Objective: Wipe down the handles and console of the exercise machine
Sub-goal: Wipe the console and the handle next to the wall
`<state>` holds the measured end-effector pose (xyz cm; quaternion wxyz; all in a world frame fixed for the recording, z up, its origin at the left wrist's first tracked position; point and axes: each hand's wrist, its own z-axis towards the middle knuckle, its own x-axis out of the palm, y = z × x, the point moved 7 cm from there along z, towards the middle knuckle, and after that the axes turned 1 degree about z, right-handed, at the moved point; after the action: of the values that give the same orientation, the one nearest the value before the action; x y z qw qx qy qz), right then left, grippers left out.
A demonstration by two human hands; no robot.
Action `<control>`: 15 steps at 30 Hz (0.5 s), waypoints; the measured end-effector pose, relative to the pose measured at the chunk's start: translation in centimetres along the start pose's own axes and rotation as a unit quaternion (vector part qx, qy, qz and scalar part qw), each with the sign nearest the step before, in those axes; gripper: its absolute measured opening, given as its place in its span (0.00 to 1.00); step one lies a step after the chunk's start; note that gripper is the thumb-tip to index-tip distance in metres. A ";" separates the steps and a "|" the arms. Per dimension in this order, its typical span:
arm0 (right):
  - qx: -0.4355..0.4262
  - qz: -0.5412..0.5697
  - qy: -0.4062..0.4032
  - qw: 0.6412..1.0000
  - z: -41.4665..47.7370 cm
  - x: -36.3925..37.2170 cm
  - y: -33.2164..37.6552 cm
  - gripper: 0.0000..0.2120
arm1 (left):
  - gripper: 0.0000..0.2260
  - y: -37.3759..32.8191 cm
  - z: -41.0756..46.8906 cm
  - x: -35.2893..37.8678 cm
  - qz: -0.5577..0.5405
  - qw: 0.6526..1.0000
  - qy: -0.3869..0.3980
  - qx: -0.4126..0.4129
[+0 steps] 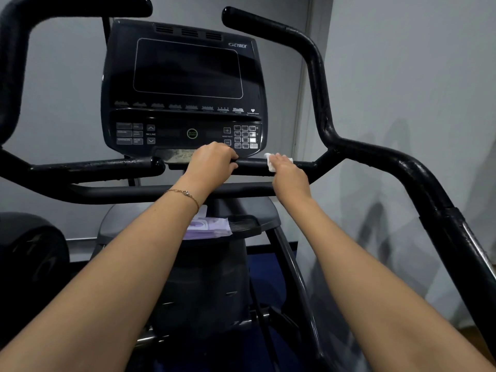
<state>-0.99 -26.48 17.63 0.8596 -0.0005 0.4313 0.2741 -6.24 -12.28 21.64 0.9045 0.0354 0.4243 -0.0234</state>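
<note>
The left hand (212, 161) curls round the short black handle (252, 167) just under the console (185, 84). Beside it, the right hand (288, 174) grips a white wipe (270, 163) against the same handle. Below the arms, the machine's tray (249, 224) holds a purple pack of wipes (208, 226).

2 hands (212, 160) (287, 171), 1 console (185, 68), 1 wipe (270, 162), 1 pack (212, 227), perhaps 4 handles (16, 49) (316, 76) (107, 167) (252, 166)

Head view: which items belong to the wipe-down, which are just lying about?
Job: white wipe; handlebar under it; right hand holding the wipe; left hand gripping the bar; console.
Lying about: purple packet on the tray below.
</note>
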 end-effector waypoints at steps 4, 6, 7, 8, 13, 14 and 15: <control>-0.025 -0.015 -0.016 0.999 -0.5 0.5 2.2 0.25 | 0.14 -0.1 -0.2 -0.2 0.026 1.000 0.003 -0.004; -0.050 -0.011 -0.017 0.999 -1.0 0.5 1.8 0.28 | 0.14 -0.2 -0.4 -0.3 0.044 0.999 0.011 0.002; -0.046 -0.011 -0.013 0.999 -1.1 0.2 1.1 0.29 | 0.14 -0.3 -0.5 -0.4 0.054 0.998 0.015 0.005; -0.029 -0.008 -0.009 1.000 -0.9 0.0 0.1 0.30 | 0.14 -0.4 -0.6 -0.4 0.062 0.998 0.019 0.009; 0.033 -0.007 -0.019 0.999 -0.5 -0.2 -0.1 0.26 | 0.14 -0.1 -0.8 -0.1 0.058 0.998 0.011 0.014; 0.015 -0.007 -0.021 1.000 -0.9 0.2 0.4 0.28 | 0.14 -0.1 -0.8 0.0 0.052 0.998 0.010 0.014; -0.008 -0.007 -0.026 1.000 -1.3 0.3 0.6 0.30 | 0.14 -0.1 -0.9 0.0 0.049 0.999 0.008 0.014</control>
<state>-2.08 -26.10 16.74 0.8723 -0.0037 0.4066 0.2716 -6.94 -12.27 21.05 0.9004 0.0687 0.4293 0.0157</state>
